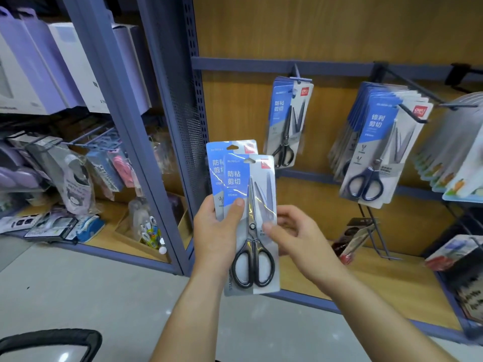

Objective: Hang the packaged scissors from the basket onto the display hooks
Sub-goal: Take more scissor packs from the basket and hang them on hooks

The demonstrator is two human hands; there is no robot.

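My left hand (217,231) grips two packaged scissors, one behind the other. The front pack (251,220) shows black-handled scissors on a blue and grey card; the rear pack (222,158) sticks out at the upper left. My right hand (292,231) pinches the right edge of the front pack between thumb and fingers. Above and to the right, matching packs (287,121) hang on a display hook (296,71). Further right, a thick row of blue-handled scissors packs (376,152) hangs on another hook (407,100). A black basket rim (52,340) shows at the bottom left.
A blue perforated shelf post (180,126) stands just left of my hands. The left shelf bay holds white boxes (65,69) and hanging stationery (78,178). Cutting-board packs (454,158) hang at the far right. A wooden bottom shelf (379,283) lies below my right hand.
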